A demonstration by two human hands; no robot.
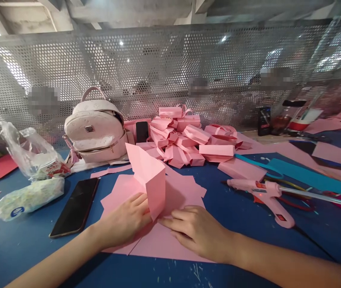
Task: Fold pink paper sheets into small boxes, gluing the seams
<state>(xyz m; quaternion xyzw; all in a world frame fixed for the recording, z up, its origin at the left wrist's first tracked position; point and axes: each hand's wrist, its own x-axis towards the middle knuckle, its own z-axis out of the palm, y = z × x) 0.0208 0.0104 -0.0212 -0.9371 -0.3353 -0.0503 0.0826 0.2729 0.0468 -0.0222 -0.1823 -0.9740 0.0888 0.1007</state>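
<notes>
A folded piece of pink paper (157, 188) stands upright on several flat pink sheets (185, 186), creased into panels with one flap pointing up left. My left hand (128, 219) is closed at its lower left side, with the fingertips partly hidden behind the paper. Lying flat on the sheets, my right hand (198, 232) has its fingers stretched toward the base of the fold; the index fingertip is by the bottom corner. Nothing is gripped in my right hand.
A pile of folded pink paper boxes (185, 136) is behind the sheets, beside a pale backpack (95, 132). On the right lie a pink glue gun (260, 190) with its cord and blue scissors (257, 162). A phone (74, 208) and plastic packets (30, 198) are at left.
</notes>
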